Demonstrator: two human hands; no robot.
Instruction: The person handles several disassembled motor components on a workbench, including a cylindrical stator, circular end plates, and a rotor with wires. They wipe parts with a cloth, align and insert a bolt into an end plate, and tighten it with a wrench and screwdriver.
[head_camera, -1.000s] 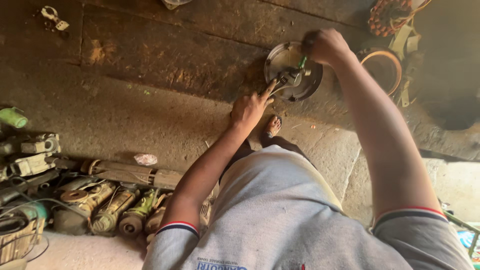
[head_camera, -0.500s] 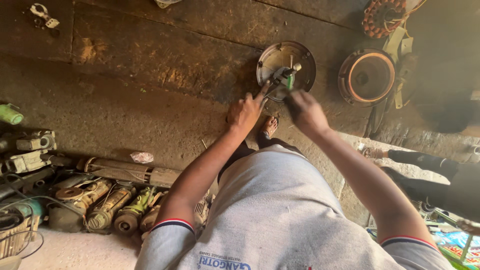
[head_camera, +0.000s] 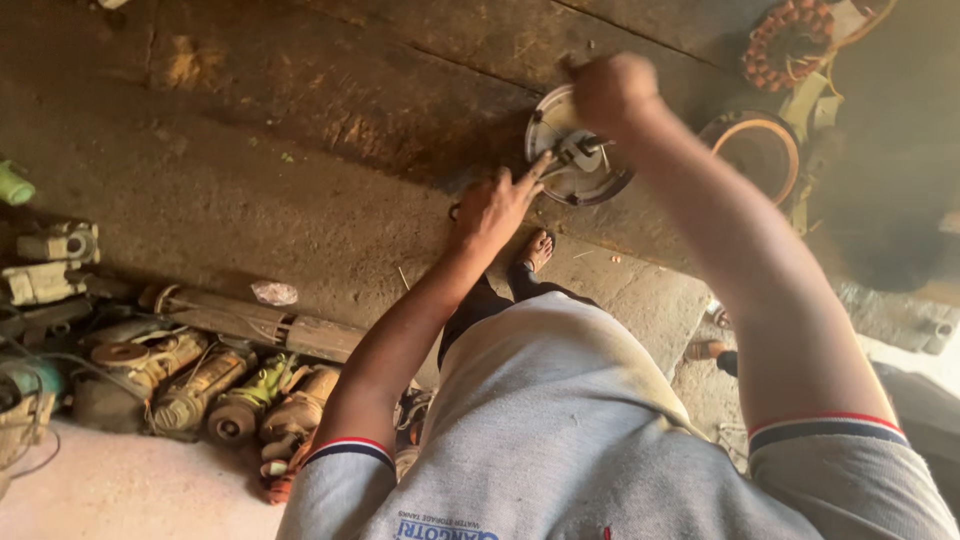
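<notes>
Left hand (head_camera: 495, 205) fingers steadying round metal plate (head_camera: 578, 160), right hand (head_camera: 610, 90) clenched above it, grasp unclear

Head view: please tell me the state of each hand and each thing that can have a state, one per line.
Left hand: open, fingers stretched, fingertips touching the round metal cover.
Right hand: closed in a fist above the cover, blurred; what it holds cannot be told.
Round metal cover: lying flat on the dark bench, a small fitting at its centre.
Copper winding: lying apart, untouched.
Ring-shaped housing: beside the cover, untouched.
</notes>
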